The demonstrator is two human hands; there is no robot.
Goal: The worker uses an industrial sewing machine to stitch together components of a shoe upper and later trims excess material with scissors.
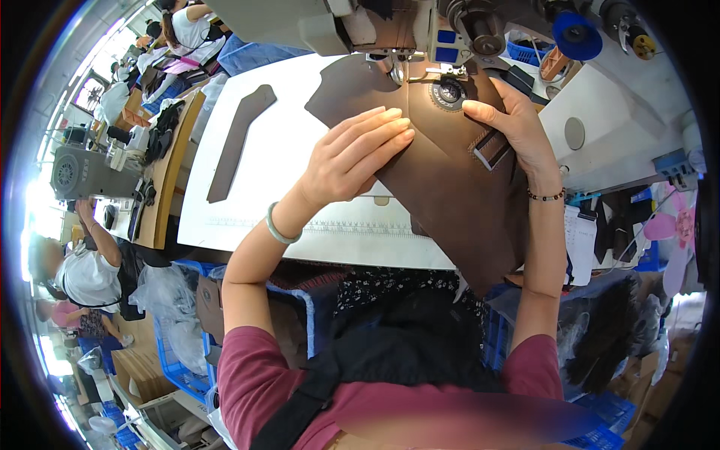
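Observation:
A dark brown panel of leather-like material (450, 202) lies under the sewing machine's needle and presser foot (397, 67), its lower corner hanging over the table's front edge. Flat on the panel's left side rests my left hand (364, 154), open, with its fingers stretched out together. My right hand (517, 124) is at the right edge, thumb on top and spread from the forefinger; the other fingers are partly hidden. Near that thumb is a round dark patch (448, 94) on the panel. A small rectangular opening with stitched edges (491, 150) shows below it.
A narrow brown strip (241, 142) lies on the white table (300, 82), left of my hands. A ruler scale (330, 226) runs along its front. Blue crates (176, 367) with plastic bags stand below left. A pink fan (679, 225) is at right. Other people work at the left.

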